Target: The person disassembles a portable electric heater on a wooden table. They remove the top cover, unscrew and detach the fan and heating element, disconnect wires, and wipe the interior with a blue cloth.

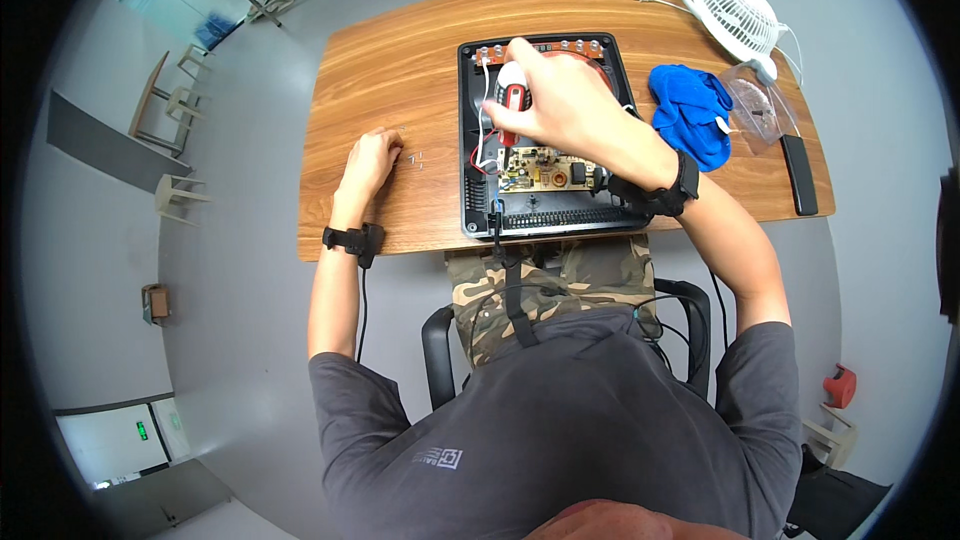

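Note:
In front of me on the wooden table lies an opened induction cooker in a black housing, with a circuit board at its near side and a coil partly hidden by my arm. My right hand reaches over it, wrapped around a red and white screwdriver that points toward the board. The tool's tip is too small to make out. Left of the housing, my left hand rests on the tabletop, fingers curled together, beside several small screws. What its fingertips hold, if anything, is hidden.
Right of the cooker lie a crumpled blue cloth, a clear plastic bag and a black flat device. A white fan occupies the far right corner. Cables hang from the bands on my wrists.

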The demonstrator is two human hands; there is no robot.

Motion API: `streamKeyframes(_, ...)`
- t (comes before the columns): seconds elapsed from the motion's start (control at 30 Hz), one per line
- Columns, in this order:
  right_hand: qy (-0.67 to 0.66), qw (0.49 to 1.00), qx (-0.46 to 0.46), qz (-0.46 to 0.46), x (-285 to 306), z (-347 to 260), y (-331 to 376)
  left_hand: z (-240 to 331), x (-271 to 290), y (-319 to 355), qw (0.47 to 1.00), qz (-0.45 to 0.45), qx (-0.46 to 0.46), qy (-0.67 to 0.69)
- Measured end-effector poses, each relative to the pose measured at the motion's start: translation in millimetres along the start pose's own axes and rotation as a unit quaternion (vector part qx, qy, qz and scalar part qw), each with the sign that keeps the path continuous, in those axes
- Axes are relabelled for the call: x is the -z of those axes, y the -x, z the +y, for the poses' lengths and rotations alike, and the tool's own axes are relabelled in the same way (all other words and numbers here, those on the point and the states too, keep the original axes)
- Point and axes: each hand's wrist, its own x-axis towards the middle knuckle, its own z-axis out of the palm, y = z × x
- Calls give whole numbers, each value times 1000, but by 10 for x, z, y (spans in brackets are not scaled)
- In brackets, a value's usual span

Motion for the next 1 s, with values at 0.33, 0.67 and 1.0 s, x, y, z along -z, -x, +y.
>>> streamKeyframes(0.33,-10,999,26,-31,-202,-94,117,248,203,4,998,27,-11,56)
streamKeyframes(0.67,-16,998,30,-44,-239,-101,179,1192,595,16,958,30,-169,229)
streamKeyframes(1.0,-27,998,35,-51,-291,-127,206,1464,706,117,934,-84,-189,292)
